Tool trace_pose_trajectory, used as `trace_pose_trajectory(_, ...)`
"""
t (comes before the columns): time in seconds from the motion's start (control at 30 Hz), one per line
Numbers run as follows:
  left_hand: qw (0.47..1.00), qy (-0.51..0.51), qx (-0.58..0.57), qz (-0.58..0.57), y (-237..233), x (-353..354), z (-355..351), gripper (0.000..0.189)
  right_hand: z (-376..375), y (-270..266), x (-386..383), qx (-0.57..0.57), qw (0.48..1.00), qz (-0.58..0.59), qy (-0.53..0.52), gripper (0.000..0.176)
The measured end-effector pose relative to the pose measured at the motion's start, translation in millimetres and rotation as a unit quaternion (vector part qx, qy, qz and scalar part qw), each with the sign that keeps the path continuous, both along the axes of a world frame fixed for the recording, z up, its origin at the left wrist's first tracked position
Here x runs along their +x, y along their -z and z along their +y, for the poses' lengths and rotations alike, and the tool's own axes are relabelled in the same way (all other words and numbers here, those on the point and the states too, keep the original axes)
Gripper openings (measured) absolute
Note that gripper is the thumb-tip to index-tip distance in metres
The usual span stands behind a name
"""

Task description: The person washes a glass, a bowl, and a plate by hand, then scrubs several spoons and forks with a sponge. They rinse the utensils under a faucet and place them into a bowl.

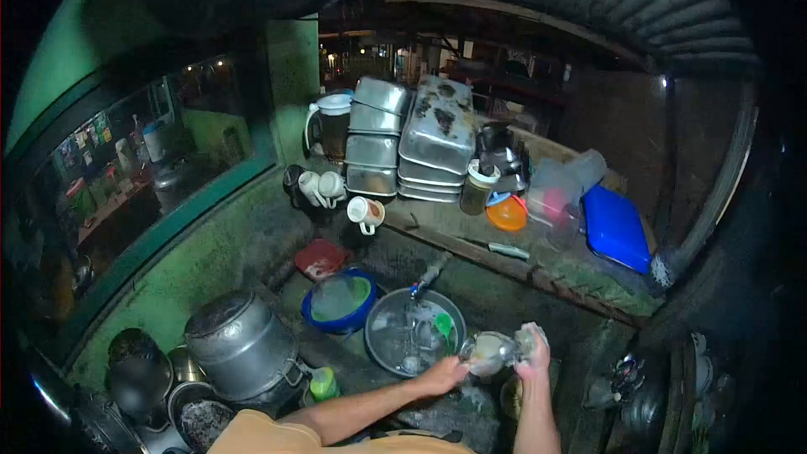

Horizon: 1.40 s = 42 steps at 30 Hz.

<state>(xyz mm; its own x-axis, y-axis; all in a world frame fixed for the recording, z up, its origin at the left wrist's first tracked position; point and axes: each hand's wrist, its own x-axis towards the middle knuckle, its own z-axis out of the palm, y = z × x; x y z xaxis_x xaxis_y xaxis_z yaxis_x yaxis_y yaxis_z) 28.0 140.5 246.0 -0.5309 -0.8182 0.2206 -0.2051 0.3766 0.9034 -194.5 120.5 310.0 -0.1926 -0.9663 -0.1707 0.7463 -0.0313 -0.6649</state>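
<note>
Dimly lit, the wash corner's tabletop (445, 231) is already set with mugs (366, 213). A clear glass (490, 351) is held just beside the metal basin (368, 336), the grip of the right hand (535, 351) closed around its base, that of the left hand (443, 374) pinched on its mouth. Washing is judged midway, with items left in the basin.

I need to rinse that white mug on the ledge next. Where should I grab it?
By its handle, coming from the near side: the mug seems tipped, its handle pointing toward you, clear of the neighbouring cups.
</note>
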Motion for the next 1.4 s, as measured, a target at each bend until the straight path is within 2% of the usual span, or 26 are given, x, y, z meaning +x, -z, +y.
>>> trace_pose_trajectory(0.03, 0.962, 0.069, 0.235, 0.123, -14.4, 5.4, 5.8, 0.027, 2.2, -8.1, 8.2, -0.083, 0.991, -0.048, -0.096, 0.02)
trace_pose_trajectory(0.07, 0.85, 0.135, 0.45, 0.237, -29.4, 8.0, 10.6, 0.027, 9.1, -12.7, 22.8, -0.031, 0.99, -0.104, -0.09, 0.024)
trace_pose_trajectory(0.13, 0.693, 0.174, 0.59, 0.376, -34.7, 4.1, 10.7, 0.022, 24.2, -40.9, 59.9, 0.007, 0.996, -0.081, -0.027, 0.03)
trace_pose_trajectory(0.17, 0.669, 0.185, 0.6, 0.398, -28.9, 1.9, 9.4, 0.018, 20.7, -13.5, 54.6, -0.073, 0.994, -0.047, -0.066, 0.037)
trace_pose_trajectory(0.2, 0.644, 0.196, 0.61, 0.418, -34.1, 0.5, 11.2, 0.014, 22.3, -8.3, 58.3, -0.054, 0.998, 0.018, -0.017, 0.029)
trace_pose_trajectory(0.23, 0.644, 0.198, 0.61, 0.417, -39.7, -2.0, 11.4, 0.014, 16.6, -4.4, 61.9, -0.063, 0.991, 0.106, 0.044, 0.024)
trace_pose_trajectory(0.3, 0.835, 0.053, 0.485, 0.253, -51.8, -4.4, 17.5, 0.01, 3.9, 13.6, 58.3, -0.08, 0.92, 0.362, 0.126, 0.017)
trace_pose_trajectory(0.37, 0.849, 0.038, 0.467, 0.244, -37.4, -7.1, 6.9, 0.013, -1.3, 13.2, 46.7, -0.117, 0.776, 0.604, 0.138, 0.014)
trace_pose_trajectory(0.4, 0.862, 0.023, 0.447, 0.238, -30.9, -10.2, 6.8, 0.017, 2.9, -0.9, 44.6, -0.13, 0.652, 0.733, 0.143, 0.012)
trace_pose_trajectory(0.43, 0.873, 0.031, 0.429, 0.229, -44.9, -6.1, 8.8, 0.02, 0.9, -14.6, 37.8, -0.148, 0.686, 0.71, 0.058, 0.012)
trace_pose_trajectory(0.53, 0.909, -0.017, 0.384, 0.163, -48.2, -11.1, 0.2, 0.024, -10.5, -11.3, 31.7, -0.152, 0.591, 0.769, 0.188, 0.01)
trace_pose_trajectory(0.57, 0.92, -0.023, 0.354, 0.166, -59.0, -13.0, 2.6, 0.026, -8.5, -17.4, 38.7, -0.067, 0.679, 0.704, 0.196, 0.011)
trace_pose_trajectory(0.67, 0.991, -0.073, 0.086, 0.073, -44.1, -25.4, 3.4, 0.033, -5.3, -21.1, 42.0, -0.087, 0.655, 0.716, 0.224, 0.029)
trace_pose_trajectory(0.73, 0.975, -0.061, 0.192, 0.098, -52.5, -31.2, 14.6, 0.029, -7.3, -9.7, 28.7, -0.043, 0.659, 0.728, 0.185, 0.034)
trace_pose_trajectory(0.8, 0.942, -0.055, 0.306, 0.129, -57.5, -44.0, 19.1, 0.026, -18.2, 5.2, 8.8, 0.076, 0.816, 0.526, 0.227, 0.029)
trace_pose_trajectory(0.83, 0.924, -0.075, 0.348, 0.139, -55.8, -49.1, 20.9, 0.023, -19.9, 11.4, -0.6, 0.065, 0.919, 0.308, 0.237, 0.023)
trace_pose_trajectory(0.87, 0.924, -0.077, 0.348, 0.139, -54.3, -52.2, 23.9, 0.023, -18.3, 17.1, -13.9, 0.05, 0.969, 0.073, 0.231, 0.016)
trace_pose_trajectory(0.9, 0.901, -0.061, 0.389, 0.183, -53.4, -52.6, 26.4, 0.022, -8.1, 12.9, -31.1, -0.003, 0.99, -0.066, 0.123, 0.006)
trace_pose_trajectory(1.0, 0.864, -0.014, 0.441, 0.242, -43.6, -56.1, 27.7, 0.021, 22.7, 9.7, -43.9, -0.052, 0.997, -0.037, 0.05, 0.01)
trace_pose_trajectory(1.07, 0.91, -0.06, 0.371, 0.174, -36.1, -71.9, 34.7, 0.019, 29.7, 8.0, -40.3, -0.039, 0.996, 0.057, 0.058, 0.007)
trace_pose_trajectory(1.1, 0.951, -0.079, 0.296, 0.044, -43.0, -76.8, 40.2, 0.019, 28.7, 18.7, -42.6, -0.045, 0.939, 0.329, 0.091, 0.008)
trace_pose_trajectory(1.13, 0.991, -0.08, 0.101, 0.027, -31.5, -87.4, 40.9, 0.027, 28.7, 28.0, -44.7, -0.05, 0.809, 0.574, 0.114, 0.01)
trace_pose_trajectory(1.2, 0.992, -0.08, 0.052, 0.087, -26.4, -98.3, 54.4, 0.03, 27.5, 20.0, -54.5, 0.003, 0.749, 0.641, 0.169, 0.018)
trace_pose_trajectory(1.3, 0.989, -0.113, 0.074, 0.057, -14.1, -106.7, 56.8, 0.03, 23.4, 26.4, -60.4, 0.088, 0.896, 0.365, 0.238, 0.02)
trace_pose_trajectory(1.33, 0.988, -0.124, 0.074, 0.057, -16.4, -110.0, 58.2, 0.03, 30.7, 23.8, -58.0, 0.085, 0.898, 0.366, 0.228, 0.02)
trace_pose_trajectory(1.4, 0.974, -0.129, 0.185, 0.032, -20.8, -116.3, 57.3, 0.031, 47.9, 21.3, -43.2, 0.091, 0.994, 0.015, 0.065, 0.02)
